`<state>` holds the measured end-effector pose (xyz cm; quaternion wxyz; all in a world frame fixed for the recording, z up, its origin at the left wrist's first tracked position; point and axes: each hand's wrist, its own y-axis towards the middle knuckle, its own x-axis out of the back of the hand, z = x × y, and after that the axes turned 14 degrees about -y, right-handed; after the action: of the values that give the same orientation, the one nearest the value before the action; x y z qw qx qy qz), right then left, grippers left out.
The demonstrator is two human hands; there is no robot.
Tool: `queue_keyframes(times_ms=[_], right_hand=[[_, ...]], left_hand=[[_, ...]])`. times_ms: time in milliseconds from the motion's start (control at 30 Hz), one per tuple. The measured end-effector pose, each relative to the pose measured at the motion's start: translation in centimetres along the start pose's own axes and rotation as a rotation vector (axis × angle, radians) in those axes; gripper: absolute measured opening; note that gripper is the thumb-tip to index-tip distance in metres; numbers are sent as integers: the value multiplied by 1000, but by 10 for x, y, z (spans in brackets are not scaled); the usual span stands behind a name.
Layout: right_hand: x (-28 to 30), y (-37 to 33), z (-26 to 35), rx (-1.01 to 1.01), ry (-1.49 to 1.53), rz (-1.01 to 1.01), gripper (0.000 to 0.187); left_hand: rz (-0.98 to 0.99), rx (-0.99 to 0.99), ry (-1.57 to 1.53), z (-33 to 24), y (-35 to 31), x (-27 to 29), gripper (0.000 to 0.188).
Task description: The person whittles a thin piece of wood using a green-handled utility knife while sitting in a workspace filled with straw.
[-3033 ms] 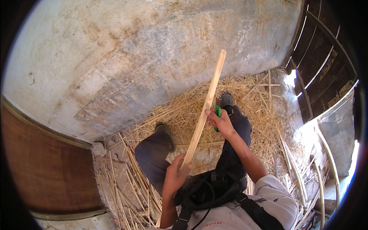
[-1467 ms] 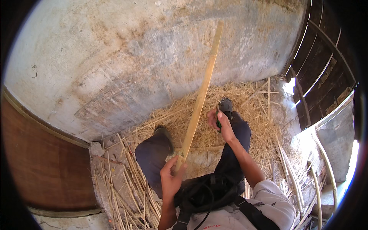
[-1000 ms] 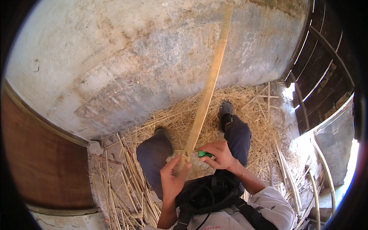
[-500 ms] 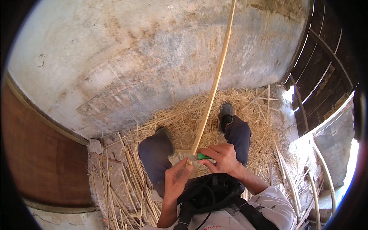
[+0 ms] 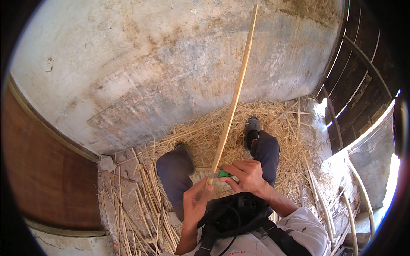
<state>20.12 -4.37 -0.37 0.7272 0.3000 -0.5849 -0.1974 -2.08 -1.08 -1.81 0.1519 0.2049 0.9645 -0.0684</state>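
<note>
A long pale bamboo strip (image 5: 232, 102) slants up and away from my lap toward the wall, its far end high in the picture. My left hand (image 5: 195, 199) pinches the strip near its close end, between thumb and fingers. My right hand (image 5: 250, 176) is closed round the green handle of a knife (image 5: 224, 173). The knife's short blade lies across the strip, just beyond my left fingertips. My fingers partly hide the blade and the strip's near end.
Straw-like shavings (image 5: 205, 123) cover the floor around my feet. Thin split bamboo sticks (image 5: 145, 187) lie in a heap at left. A stained wall (image 5: 171, 64) rises in front, with a brown panel (image 5: 47, 170) at left. Bent poles (image 5: 358, 183) lean at right by dark slats (image 5: 358, 77).
The strip has shifted slightly toward me, and its far tip now shows below the top edge. Both hands keep nearly the same place, with the knife still against the strip.
</note>
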Motion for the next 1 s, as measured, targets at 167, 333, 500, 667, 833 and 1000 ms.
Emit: queue_keyframes(times_ms=[167, 333, 500, 667, 833, 1000], right_hand=[[-1, 1, 2, 1, -8, -7, 36], [-3, 2, 3, 5, -10, -33, 35], [-1, 2, 1, 12, -25, -38, 33], [0, 22, -34, -170, -93, -119, 26], [-1, 26, -58, -234, -80, -126, 24], [-8, 20, -61, -192, -31, -82, 26]], left_hand=[[8, 6, -3, -3, -2, 3, 38], [-3, -28, 38, 1, -4, 7, 38], [8, -38, 17, 0, -5, 6, 38], [13, 29, 77, 6, -13, 15, 38], [13, 72, 62, 11, -24, 17, 37], [55, 95, 10, 11, -24, 27, 28]])
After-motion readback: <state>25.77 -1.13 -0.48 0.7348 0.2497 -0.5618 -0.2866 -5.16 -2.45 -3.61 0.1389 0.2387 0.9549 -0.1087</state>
